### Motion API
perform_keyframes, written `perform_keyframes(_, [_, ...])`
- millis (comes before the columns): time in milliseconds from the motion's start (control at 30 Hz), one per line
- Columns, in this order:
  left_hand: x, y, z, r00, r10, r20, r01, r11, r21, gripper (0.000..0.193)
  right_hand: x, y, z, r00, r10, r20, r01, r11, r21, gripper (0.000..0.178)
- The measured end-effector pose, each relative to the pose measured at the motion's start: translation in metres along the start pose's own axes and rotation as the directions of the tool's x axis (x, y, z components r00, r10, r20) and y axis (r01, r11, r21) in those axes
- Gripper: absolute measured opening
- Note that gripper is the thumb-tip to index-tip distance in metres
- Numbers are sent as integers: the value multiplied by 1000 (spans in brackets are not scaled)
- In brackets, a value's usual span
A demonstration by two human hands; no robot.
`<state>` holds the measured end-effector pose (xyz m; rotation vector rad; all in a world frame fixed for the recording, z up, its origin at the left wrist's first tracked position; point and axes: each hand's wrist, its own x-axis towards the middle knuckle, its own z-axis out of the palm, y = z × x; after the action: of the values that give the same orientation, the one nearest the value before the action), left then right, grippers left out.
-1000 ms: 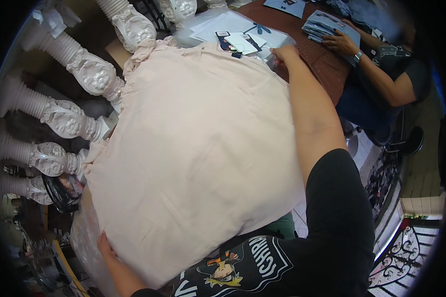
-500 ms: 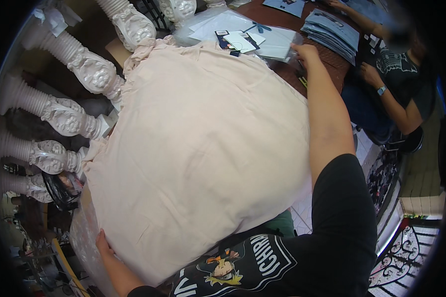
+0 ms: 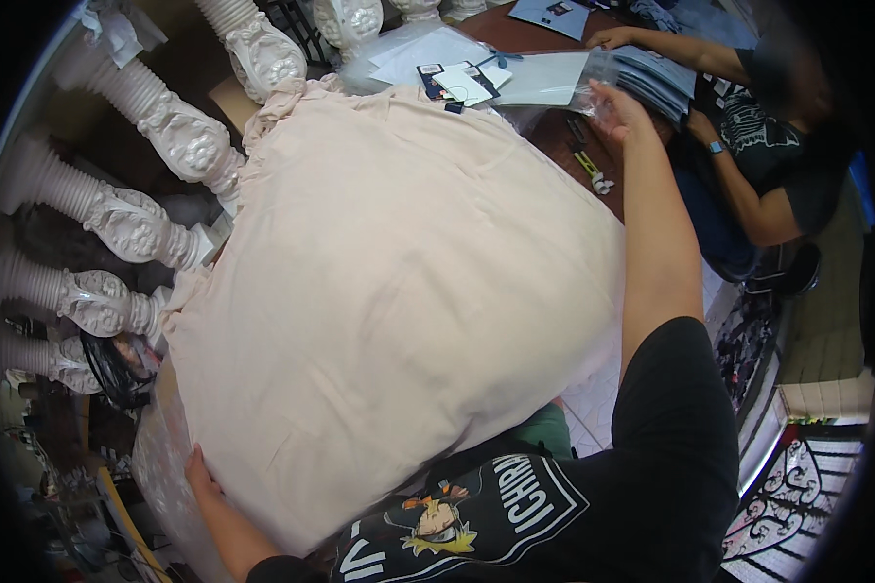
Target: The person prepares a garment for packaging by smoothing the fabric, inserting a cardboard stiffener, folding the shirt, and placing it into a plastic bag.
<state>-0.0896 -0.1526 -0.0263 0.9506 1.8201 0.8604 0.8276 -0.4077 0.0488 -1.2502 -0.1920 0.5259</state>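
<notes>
A broad pale pink cloth [image 3: 399, 282] is spread in front of me, smooth in the middle and bunched along its far left edge. My left hand [image 3: 202, 476] rests against the cloth's near left edge, its visible fingers stretched out and partly hidden. At the far right, my right hand [image 3: 624, 119] pinches the end of a clear plastic bag [image 3: 599, 70]. Pale flat sheets [image 3: 540, 83] show through the plastic. Cards or tags [image 3: 465, 84], white and dark, lie at the cloth's far edge.
White ornate balusters [image 3: 180, 136] line the left side. Across the brown table [image 3: 496, 24], another person's hands touch a stack of folded blue garments [image 3: 651, 83]. A yellow-green cutter [image 3: 585, 163] lies near my right wrist. Patterned metalwork [image 3: 787, 496] stands at lower right.
My right hand has moved slightly right, lifting and pulling the bag's end toward the garment stack. The other person's hand has come down onto that stack. My left hand has hardly moved.
</notes>
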Motion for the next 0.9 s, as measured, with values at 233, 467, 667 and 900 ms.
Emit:
perform_keyframes(233, [34, -8, 1, 999, 49, 9, -47, 994, -95, 35, -78, -88, -32, 913, -377, 154, 275, 850, 450, 29])
perform_keyframes(467, [-61, 77, 76, 757, 643, 118, -611, 760, -221, 34, -308, -88, 132, 583, -576, 572, 665, 743, 70, 17])
perform_keyframes(667, [-223, 55, 129, 465, 475, 747, 139, 794, -591, 66, -474, 84, 218, 258, -218, 941, 929, 323, -180, 24])
perform_keyframes(900, [-215, -8, 107, 697, 276, 662, 241, 779, -578, 35, -519, 131, 222, 192, 135, 972, 858, 457, -233, 32])
